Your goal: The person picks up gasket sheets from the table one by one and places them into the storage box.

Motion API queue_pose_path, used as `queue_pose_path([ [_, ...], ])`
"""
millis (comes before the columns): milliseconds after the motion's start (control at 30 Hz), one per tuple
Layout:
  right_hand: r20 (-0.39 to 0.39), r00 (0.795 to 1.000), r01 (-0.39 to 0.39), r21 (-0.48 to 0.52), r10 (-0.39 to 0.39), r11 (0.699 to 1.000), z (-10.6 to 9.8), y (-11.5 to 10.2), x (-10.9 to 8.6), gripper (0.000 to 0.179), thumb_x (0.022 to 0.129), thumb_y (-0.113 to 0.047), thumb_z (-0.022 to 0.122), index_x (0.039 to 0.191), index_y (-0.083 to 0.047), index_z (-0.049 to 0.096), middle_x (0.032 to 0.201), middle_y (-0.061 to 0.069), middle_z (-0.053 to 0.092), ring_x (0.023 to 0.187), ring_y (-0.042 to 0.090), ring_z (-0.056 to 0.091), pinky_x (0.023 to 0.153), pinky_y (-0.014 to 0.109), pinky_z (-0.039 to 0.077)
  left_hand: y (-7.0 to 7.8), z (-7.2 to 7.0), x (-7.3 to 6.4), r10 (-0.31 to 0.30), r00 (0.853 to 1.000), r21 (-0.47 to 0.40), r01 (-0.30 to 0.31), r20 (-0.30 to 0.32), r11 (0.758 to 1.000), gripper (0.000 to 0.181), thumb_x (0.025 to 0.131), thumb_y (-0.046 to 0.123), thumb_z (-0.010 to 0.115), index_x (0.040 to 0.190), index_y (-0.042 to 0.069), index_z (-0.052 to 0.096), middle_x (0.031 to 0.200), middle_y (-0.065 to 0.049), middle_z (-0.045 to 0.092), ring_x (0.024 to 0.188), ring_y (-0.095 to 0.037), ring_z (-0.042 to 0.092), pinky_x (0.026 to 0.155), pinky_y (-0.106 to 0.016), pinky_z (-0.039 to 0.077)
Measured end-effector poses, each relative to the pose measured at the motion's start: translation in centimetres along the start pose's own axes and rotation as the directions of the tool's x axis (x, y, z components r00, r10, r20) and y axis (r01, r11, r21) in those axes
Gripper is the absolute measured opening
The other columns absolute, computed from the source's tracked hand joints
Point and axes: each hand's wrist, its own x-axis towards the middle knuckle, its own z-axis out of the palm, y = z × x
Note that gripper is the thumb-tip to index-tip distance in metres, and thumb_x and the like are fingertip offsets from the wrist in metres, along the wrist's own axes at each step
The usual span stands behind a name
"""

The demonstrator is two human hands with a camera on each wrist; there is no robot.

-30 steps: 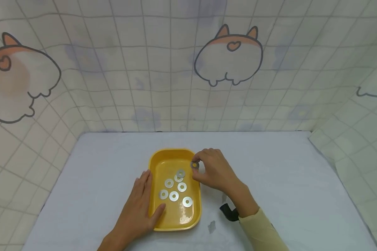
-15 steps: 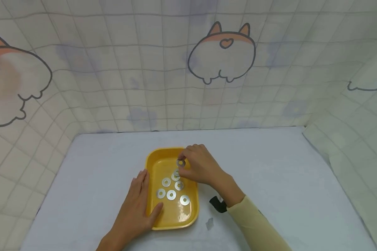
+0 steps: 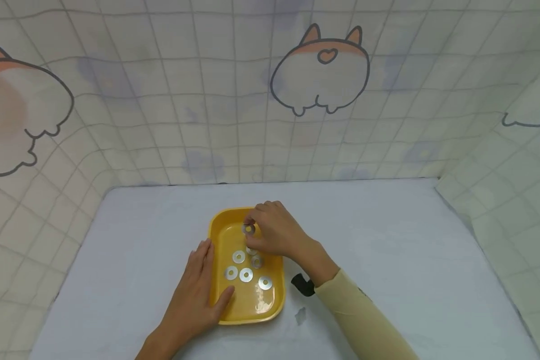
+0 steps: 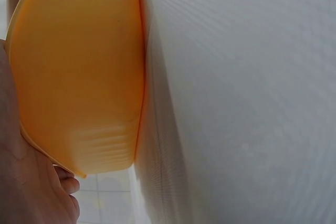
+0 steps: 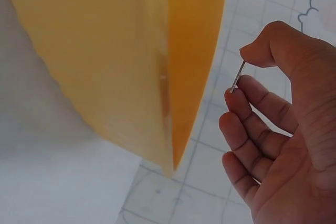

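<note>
Flat metal washers, among them one near the middle (image 3: 246, 280), lie scattered in a yellow tray (image 3: 243, 309). My right hand (image 3: 276, 232) is over the far part of this tray and pinches a single washer (image 3: 248, 234) between thumb and fingertips. In the right wrist view that washer (image 5: 238, 77) shows edge-on, the other fingers loosely bent below it. Along the tray's left rim rests my left hand (image 3: 191, 295), its fingers straight and its thumb over the near-left edge. The left wrist view shows the tray's outer wall (image 4: 84, 72) beside the palm.
A white cloth (image 3: 378, 240) covers the table under the tray. Patterned curtains (image 3: 171, 100) rise at the back and both sides. Beside my right wrist a black curved piece (image 3: 301, 285) shows, with a small grey patch (image 3: 300, 316) nearer on the cloth.
My right hand has moved left from the tray's right rim to above its far part, still pinching the washer. The left hand stays on the rim. The head view has shifted slightly.
</note>
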Motion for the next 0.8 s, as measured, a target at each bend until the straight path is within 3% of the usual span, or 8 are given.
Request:
queue_pose_path([
  [333,0.051,0.998,0.036,-0.089,-0.032,0.995,-0.2,-1.0,1.4,0.021,0.091,-0.028,0.071,0.107,-0.014,0.076,0.100,-0.002,0.075,0.095,0.019,0.064,0.098,0.038,0.053,0.0,-0.3,0.0,-0.006,0.999,0.019,0.005,0.037,1.000,0.098,0.096,0.044,0.068,0.163,-0.011,0.023,0.173,-0.025,0.023,0.161,-0.041,0.026,0.134,-0.022,-0.012],
  [800,0.104,0.994,0.029,-0.084,-0.021,0.996,-0.1,-1.9,2.1,0.025,0.091,-0.026,0.070,0.112,-0.014,0.077,0.106,-0.001,0.075,0.099,0.019,0.065,0.100,0.038,0.052,-0.1,-0.3,0.2,0.008,1.000,0.015,-0.008,0.023,1.000,0.095,0.097,0.042,0.067,0.162,-0.012,0.024,0.172,-0.026,0.025,0.160,-0.043,0.027,0.134,-0.022,-0.012],
])
